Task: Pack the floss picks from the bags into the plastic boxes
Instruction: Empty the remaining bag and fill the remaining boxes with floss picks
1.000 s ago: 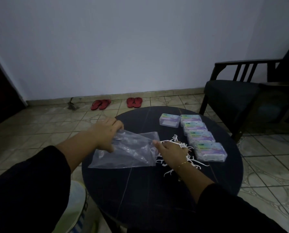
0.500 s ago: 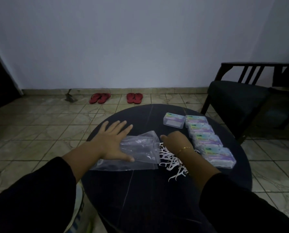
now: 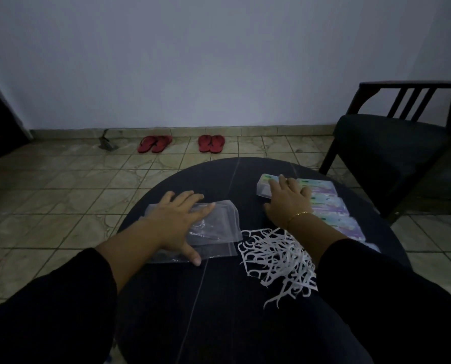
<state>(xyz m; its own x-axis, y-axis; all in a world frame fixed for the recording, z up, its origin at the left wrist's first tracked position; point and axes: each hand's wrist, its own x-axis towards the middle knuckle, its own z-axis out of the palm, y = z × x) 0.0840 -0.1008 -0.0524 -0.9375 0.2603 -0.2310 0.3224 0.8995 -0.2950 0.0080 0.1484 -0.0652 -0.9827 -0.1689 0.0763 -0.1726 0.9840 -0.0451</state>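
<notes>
A clear, empty-looking plastic bag (image 3: 216, 232) lies flat on the round dark table (image 3: 219, 298). My left hand (image 3: 178, 222) presses down on it with straight, spread fingers. A loose pile of white floss picks (image 3: 277, 261) lies just right of the bag. Several small plastic boxes (image 3: 329, 206) with pastel lids form a row along the table's right side. My right hand (image 3: 288, 199) reaches over the farthest box (image 3: 265, 186), fingers resting on its lid; whether they grip it is unclear.
A dark wooden armchair (image 3: 392, 143) stands to the right of the table. Two pairs of red sandals (image 3: 182, 143) lie on the tiled floor by the far wall, with a small dark object (image 3: 107, 143) left of them.
My left hand has laid the bag down and flattened it. My right hand has left the floss picks and moved forward onto the farthest box. The view has tilted down.
</notes>
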